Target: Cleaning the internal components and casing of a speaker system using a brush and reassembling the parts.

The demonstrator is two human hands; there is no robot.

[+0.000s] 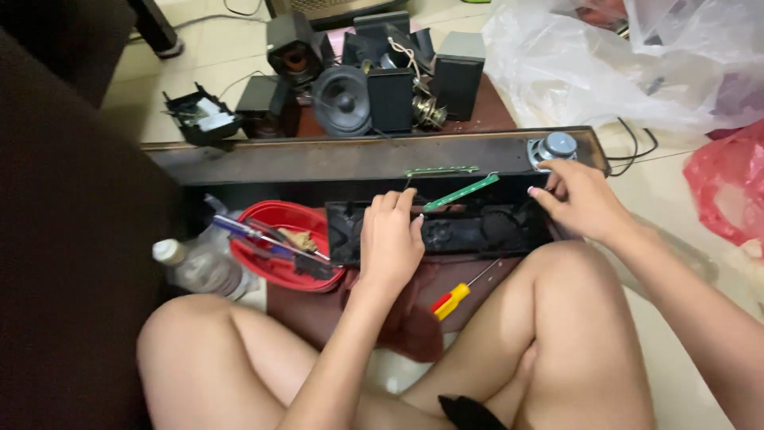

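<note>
A long black plastic speaker housing (469,232) lies across my lap on a dark red cloth. My left hand (390,239) rests on its left part, fingers curled over the top edge. My right hand (579,199) grips the housing's right end, fingertips by a small round silver speaker driver (553,147). A narrow green circuit board (461,193) sticks up at a slant between my hands. Behind it lies a long dark brown soundbar panel (334,159) with a second green strip (440,170) on it.
A red-and-yellow screwdriver (455,298) lies on the cloth near my right knee. A red bowl (280,239) with tools sits at left, next to a plastic bottle (199,267). Loose black speakers (342,99) stand behind. Clear plastic bags (605,64) and a red bag (728,191) lie at right.
</note>
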